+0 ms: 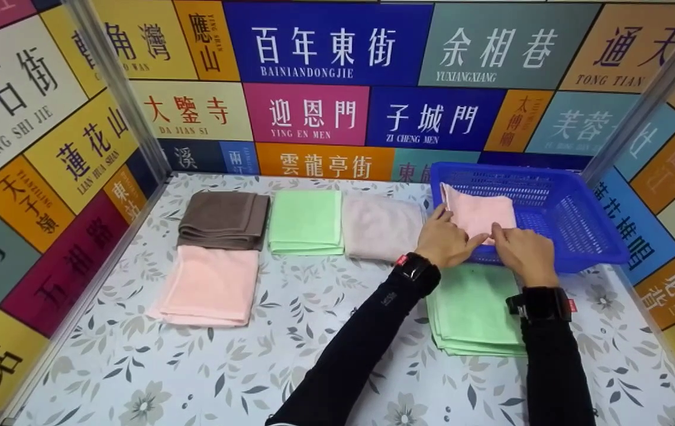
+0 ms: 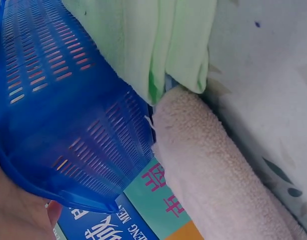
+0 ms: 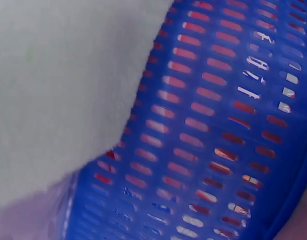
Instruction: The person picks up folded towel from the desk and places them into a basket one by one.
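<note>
A folded pink towel (image 1: pixel 479 214) lies partly inside the blue basket (image 1: pixel 594 255), at its left end. My left hand (image 1: pixel 446 239) holds the towel's left side at the basket's rim, thumb pointing right. At the near edge of the same towel, my right hand (image 1: pixel 525 254) pinches it with the thumb on top; its other fingers are largely hidden. Below both hands, a folded green towel stack (image 1: pixel 476 310) lies against the basket's front. In the left wrist view, the basket's slotted wall (image 2: pixel 88 130) stands beside the hand.
Left of the basket, a folded pale pinkish towel (image 1: pixel 383 228), a green towel (image 1: pixel 306 222) and a brown towel (image 1: pixel 222 219) form a row. Another pink towel (image 1: pixel 213 287) sits in front of the brown one. Sign-printed walls border the patterned table (image 1: pixel 195 378).
</note>
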The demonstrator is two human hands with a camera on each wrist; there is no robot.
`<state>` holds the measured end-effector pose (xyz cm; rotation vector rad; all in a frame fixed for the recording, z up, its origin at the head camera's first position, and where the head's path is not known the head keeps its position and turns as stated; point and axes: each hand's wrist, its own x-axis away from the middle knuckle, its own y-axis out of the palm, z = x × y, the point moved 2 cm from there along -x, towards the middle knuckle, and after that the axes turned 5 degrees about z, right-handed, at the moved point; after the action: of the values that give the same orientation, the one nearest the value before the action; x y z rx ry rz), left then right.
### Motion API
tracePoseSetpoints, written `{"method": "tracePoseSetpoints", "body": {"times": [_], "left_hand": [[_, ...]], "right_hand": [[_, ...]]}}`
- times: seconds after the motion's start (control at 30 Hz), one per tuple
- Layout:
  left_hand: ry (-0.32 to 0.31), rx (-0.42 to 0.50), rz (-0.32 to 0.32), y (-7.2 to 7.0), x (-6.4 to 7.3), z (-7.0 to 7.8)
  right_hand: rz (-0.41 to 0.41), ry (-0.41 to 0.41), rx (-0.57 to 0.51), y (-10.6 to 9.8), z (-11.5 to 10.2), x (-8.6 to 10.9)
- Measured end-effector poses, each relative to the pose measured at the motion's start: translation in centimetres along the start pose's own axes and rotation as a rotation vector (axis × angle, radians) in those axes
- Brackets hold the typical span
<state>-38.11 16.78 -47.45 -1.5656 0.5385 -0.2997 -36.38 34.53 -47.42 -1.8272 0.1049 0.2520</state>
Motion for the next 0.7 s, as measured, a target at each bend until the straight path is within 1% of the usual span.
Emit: {"method": "tracePoseSetpoints", "body": {"times": [0.07, 0.13, 0.23, 0.37, 0.47, 0.53, 0.57, 0.63, 0.7], "left_hand": [[-0.008, -0.024, -0.023, 0.0, -0.1, 0.1], [-0.015, -0.037, -0.040, 0.0, -0.2, 0.2], [-0.020, -0.028, -0.040, 0.1, -0.3, 0.2], [-0.017, 0.008, -0.010, 0.5, -0.3, -0.1], [-0.003, 0.042, 0.031, 0.7, -0.3, -0.3], [0.009, 0.083, 0.060, 0.7, -0.2, -0.4], [0.014, 0.118, 0.074, 0.7, -0.1, -0.5], [0.034, 0.206, 0.103, 0.6, 0.1, -0.8], [0.049, 0.309, 0.121, 0.2, 0.3, -1.6]], "right_hand": [[-0.061, 0.009, 0.020, 0.0, 0.0, 0.0], [-0.101, 0.018, 0.026, -0.1, -0.1, 0.0], [-0.120, 0.020, 0.032, -0.2, -0.1, 0.0], [-0.079, 0.009, 0.038, 0.0, -0.2, -0.1], [-0.028, -0.001, 0.034, 0.1, -0.1, -0.1], [-0.004, -0.006, 0.026, 0.2, 0.0, -0.1], [0.004, -0.008, 0.023, 0.2, -0.1, 0.0], [0.014, -0.011, 0.019, 0.2, 0.0, 0.0], [0.015, -0.012, 0.010, 0.2, 0.0, 0.0]]}}
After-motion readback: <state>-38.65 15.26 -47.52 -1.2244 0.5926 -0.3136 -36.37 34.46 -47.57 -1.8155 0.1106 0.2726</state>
